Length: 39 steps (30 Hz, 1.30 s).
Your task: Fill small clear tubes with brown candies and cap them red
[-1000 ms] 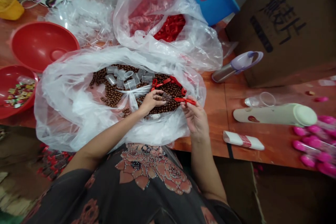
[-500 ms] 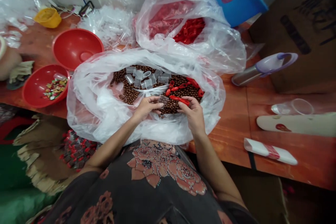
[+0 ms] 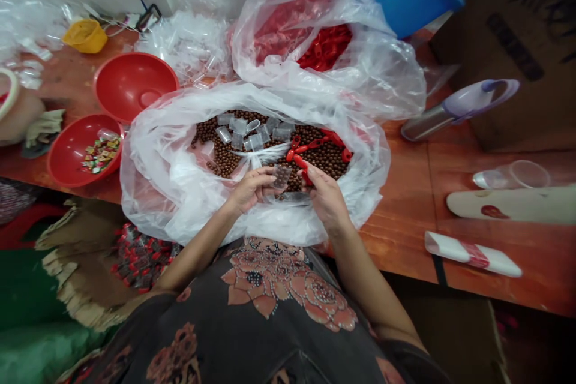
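Here we go: the left hand [image 3: 249, 189] pinches a clear sleeve [image 3: 282, 176] in its fingertips, right over the big bag [image 3: 153, 192], and the right hand [image 3: 326, 198] closes on a red clip [image 3: 303, 167] just beside it! That bag holds brown beads [image 3: 225, 156], about seven more sleeves and some three more clips. Right behind it, a second bag [image 3: 378, 66] is packed with red pieces [image 3: 326, 47]. Over on the desk [image 3: 396, 204], two red bowls: the nearer bowl [image 3: 58, 171] carries wrapped sweets [image 3: 101, 154], next to the farther bowl [image 3: 135, 87].
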Motion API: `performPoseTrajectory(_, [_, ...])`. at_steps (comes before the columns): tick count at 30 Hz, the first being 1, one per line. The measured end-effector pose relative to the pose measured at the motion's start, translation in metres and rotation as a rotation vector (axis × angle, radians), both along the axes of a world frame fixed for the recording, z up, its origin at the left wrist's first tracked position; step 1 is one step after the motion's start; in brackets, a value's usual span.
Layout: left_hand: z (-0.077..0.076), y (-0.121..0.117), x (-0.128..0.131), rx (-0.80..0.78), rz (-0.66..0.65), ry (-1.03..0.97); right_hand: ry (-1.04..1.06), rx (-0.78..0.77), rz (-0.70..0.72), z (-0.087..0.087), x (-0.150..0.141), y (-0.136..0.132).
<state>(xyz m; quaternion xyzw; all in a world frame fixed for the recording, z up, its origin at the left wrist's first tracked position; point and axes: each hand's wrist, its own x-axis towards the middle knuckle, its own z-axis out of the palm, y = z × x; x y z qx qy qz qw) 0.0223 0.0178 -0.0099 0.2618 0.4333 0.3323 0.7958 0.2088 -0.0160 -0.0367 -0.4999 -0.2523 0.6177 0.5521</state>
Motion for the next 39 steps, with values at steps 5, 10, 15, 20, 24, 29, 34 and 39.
performPoseTrajectory(5, [0.002,0.0,-0.002,-0.028,0.052,-0.082,0.108,-0.014,0.026,0.0,-0.003,0.0])
performPoseTrajectory(10, [-0.004,-0.001,-0.002,0.103,0.046,-0.037,0.143,0.017,-0.001,0.0,-0.006,0.001])
performPoseTrajectory(15, [-0.006,0.001,0.001,0.164,0.046,0.006,0.064,0.034,-0.12,-0.004,-0.006,0.004])
performPoseTrajectory(20, [-0.007,0.004,0.002,0.232,0.031,0.048,0.042,0.061,-0.173,-0.003,-0.003,0.003])
performPoseTrajectory(24, [-0.009,0.001,0.004,0.264,-0.007,0.05,0.062,0.084,-0.194,0.003,-0.002,0.006])
performPoseTrajectory(29, [-0.005,-0.006,0.007,0.271,-0.043,0.088,0.091,0.058,-0.188,0.01,-0.005,0.009])
performPoseTrajectory(34, [-0.006,-0.009,0.004,0.325,-0.073,0.141,-0.054,0.063,-0.08,0.011,-0.009,0.003])
performPoseTrajectory(39, [-0.008,-0.012,0.001,0.407,-0.083,0.23,-0.383,0.214,0.104,0.012,-0.006,-0.004])
